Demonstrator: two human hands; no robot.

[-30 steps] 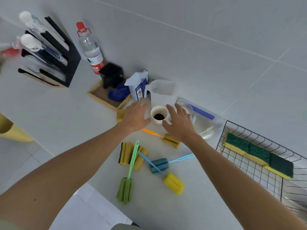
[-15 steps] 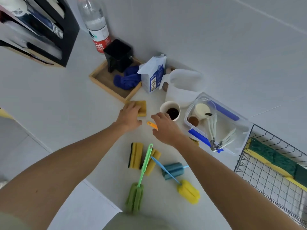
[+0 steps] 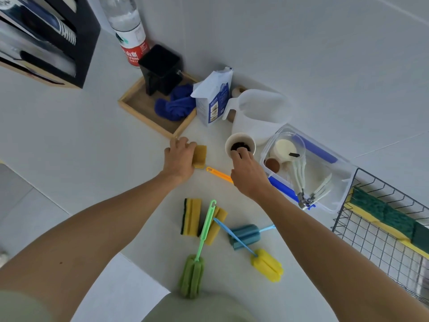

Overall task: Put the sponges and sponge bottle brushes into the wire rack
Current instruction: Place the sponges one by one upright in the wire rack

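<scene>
Fingers of the left hand (image 3: 179,159) grasp a yellow sponge (image 3: 200,156) (half hidden); right hand (image 3: 247,174) covers an orange brush handle (image 3: 218,174), its grip unreadable.

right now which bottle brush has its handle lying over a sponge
The green bottle brush: its handle crosses a yellow sponge. The yellow-headed brush crosses the blue-headed brush instead.

Sponges: five. One (image 3: 200,156) at the left hand, two on the counter (image 3: 191,216) (image 3: 217,225), two in the rack (image 3: 369,208) (image 3: 417,235).
Bottle brushes: four. Green (image 3: 192,273), yellow (image 3: 267,264), blue (image 3: 245,234), orange handle (image 3: 219,174).
Rack (image 3: 362,238): one.
Cup (image 3: 240,144): one.
Hands: two, left (image 3: 178,159) and right (image 3: 248,173).
</scene>
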